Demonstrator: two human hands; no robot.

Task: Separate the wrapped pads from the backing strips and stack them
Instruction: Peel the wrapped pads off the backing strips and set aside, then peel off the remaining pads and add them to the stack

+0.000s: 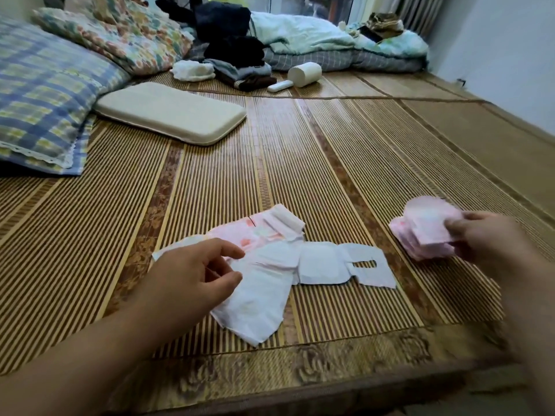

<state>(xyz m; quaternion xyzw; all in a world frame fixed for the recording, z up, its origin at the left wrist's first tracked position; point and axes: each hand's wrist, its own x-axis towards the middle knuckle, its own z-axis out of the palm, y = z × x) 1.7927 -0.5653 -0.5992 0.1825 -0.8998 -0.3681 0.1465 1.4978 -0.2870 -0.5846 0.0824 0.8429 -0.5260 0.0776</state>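
A pile of white backing strips (318,265) and pink patterned wrapper pieces (258,229) lies on the bamboo mat in front of me. My left hand (198,271) hovers over the pile's left end, fingers apart, holding nothing. To the right stands a stack of pink wrapped pads (420,244). My right hand (492,238) pinches a pink wrapped pad (429,220) right on top of that stack.
The bamboo mat (330,163) covers the bed. A cream cushion (171,112) lies at the back left beside a plaid pillow (42,94). Clothes, a tissue roll (304,73) and folded quilts (315,40) sit at the far end. The mat's front edge is close to me.
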